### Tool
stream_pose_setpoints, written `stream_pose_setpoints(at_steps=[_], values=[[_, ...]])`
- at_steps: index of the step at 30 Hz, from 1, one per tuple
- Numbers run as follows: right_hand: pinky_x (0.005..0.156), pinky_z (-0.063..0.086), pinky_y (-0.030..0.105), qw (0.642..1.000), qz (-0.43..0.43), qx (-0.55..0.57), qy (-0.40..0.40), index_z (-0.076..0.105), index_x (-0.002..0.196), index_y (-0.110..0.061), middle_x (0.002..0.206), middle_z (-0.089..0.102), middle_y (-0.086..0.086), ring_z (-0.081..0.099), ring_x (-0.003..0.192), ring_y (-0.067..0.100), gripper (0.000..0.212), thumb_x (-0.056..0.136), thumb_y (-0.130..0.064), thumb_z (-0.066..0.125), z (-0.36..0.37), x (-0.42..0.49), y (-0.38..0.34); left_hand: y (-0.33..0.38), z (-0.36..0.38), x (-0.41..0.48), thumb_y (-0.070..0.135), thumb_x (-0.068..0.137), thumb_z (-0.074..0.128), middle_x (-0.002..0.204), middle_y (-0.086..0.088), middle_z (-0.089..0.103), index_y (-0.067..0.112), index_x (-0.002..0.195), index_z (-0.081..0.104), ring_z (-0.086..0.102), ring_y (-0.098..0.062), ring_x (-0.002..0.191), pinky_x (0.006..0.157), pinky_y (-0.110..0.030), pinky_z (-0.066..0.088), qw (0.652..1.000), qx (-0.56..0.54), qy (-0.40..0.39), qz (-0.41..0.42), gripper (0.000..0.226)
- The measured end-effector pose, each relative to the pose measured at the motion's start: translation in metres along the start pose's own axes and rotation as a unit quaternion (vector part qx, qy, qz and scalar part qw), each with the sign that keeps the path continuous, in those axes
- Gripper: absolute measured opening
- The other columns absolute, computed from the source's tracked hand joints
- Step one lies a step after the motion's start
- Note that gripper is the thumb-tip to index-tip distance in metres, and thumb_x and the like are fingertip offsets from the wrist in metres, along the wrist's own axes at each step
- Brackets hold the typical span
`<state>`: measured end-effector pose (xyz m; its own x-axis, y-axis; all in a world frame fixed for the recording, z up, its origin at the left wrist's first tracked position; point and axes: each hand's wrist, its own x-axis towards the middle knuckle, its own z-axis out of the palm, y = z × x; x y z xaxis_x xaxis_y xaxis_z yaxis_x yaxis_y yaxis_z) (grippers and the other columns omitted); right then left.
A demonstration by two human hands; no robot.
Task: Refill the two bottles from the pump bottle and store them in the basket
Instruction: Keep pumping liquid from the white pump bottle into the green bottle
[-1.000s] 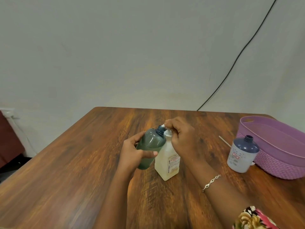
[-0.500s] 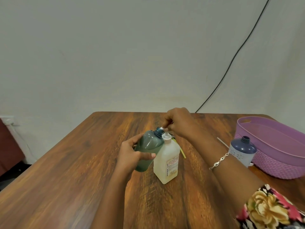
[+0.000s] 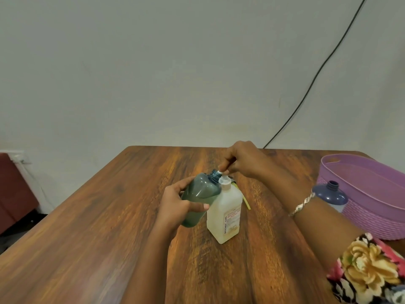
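Currently the left grip (image 3: pixel 175 207) is curling around the green bottle (image 3: pixel 200 195), tilting its open neck against the spout of the white pump bottle (image 3: pixel 225 218), which is standing upright on the tabletop (image 3: pixel 98 227). The right grip (image 3: pixel 243 161) is pinching the pump head (image 3: pixel 224 177). The blue bottle (image 3: pixel 334 195) is standing uncapped, just beside the purple basket (image 3: pixel 372 207).

Bench (image 3: pixel 87 238) I work at: dark brown wood, orange-streaked grain, rounded far corners. Behind bench, plain pale grey-green wall (image 3: pixel 153 73), matte, soft even light. Black cable (image 3: pixel 315 77) slants down wall, disappears behind bench's far edge, right of middle. Left of bench, maroon furniture (image 3: pixel 15 189) against wall; white fitting (image 3: pixel 18 157) just above it. Dark floor (image 3: pixel 19 227) beside bench's left edge.
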<state>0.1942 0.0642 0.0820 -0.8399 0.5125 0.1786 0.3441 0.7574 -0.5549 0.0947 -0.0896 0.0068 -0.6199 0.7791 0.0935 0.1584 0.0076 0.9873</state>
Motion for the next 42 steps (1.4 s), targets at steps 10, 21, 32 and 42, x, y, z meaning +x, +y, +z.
stream_pose_setpoints(at_steps=[10, 21, 32, 42], values=[[0.062, 0.051, 0.017, 0.981, 0.059, 0.061, -0.177, 0.064, 0.071, -0.007, 0.073, 0.064, 0.004, 0.061, 0.07, 0.012, 0.017, 0.078, 0.007, 0.064, -0.023, 0.031, -0.009, 0.003, -0.003, 0.001, -0.003, 0.06, 0.077, 0.109, 0.006, 0.061, 0.022, 0.119, 0.058, 0.054, -0.01, 0.097, 0.07, -0.026, 0.042, 1.0, 0.018, -0.01, 0.006, 0.067], [0.054, 0.054, 0.019, 0.936, 0.186, 0.276, -0.117, 0.066, 0.076, 0.001, 0.073, 0.066, 0.012, 0.063, 0.068, 0.018, 0.009, 0.077, 0.009, 0.064, -0.013, 0.028, 0.014, 0.004, -0.002, 0.004, -0.006, 0.059, 0.077, 0.103, 0.01, 0.062, 0.02, 0.118, 0.06, 0.054, -0.005, 0.092, 0.066, -0.022, 0.041, 1.0, 0.0, -0.016, 0.003, 0.066], [0.065, 0.059, 0.032, 0.892, 0.222, 0.385, -0.078, 0.068, 0.088, 0.0, 0.083, 0.068, 0.016, 0.067, 0.074, 0.025, 0.01, 0.083, 0.005, 0.061, -0.003, 0.012, 0.018, 0.006, 0.0, 0.003, -0.009, 0.059, 0.076, 0.1, 0.011, 0.061, 0.021, 0.113, 0.06, 0.053, -0.003, 0.088, 0.066, -0.023, 0.04, 1.0, -0.014, -0.008, -0.005, 0.064], [0.057, 0.057, 0.025, 0.87, 0.222, 0.441, 0.017, 0.066, 0.081, 0.002, 0.075, 0.064, 0.014, 0.063, 0.065, 0.02, 0.006, 0.08, 0.007, 0.063, 0.011, 0.007, 0.018, 0.004, 0.0, 0.004, -0.008, 0.058, 0.076, 0.104, 0.008, 0.061, 0.016, 0.119, 0.06, 0.054, -0.005, 0.092, 0.067, -0.024, 0.041, 1.0, -0.011, -0.009, -0.005, 0.068]])
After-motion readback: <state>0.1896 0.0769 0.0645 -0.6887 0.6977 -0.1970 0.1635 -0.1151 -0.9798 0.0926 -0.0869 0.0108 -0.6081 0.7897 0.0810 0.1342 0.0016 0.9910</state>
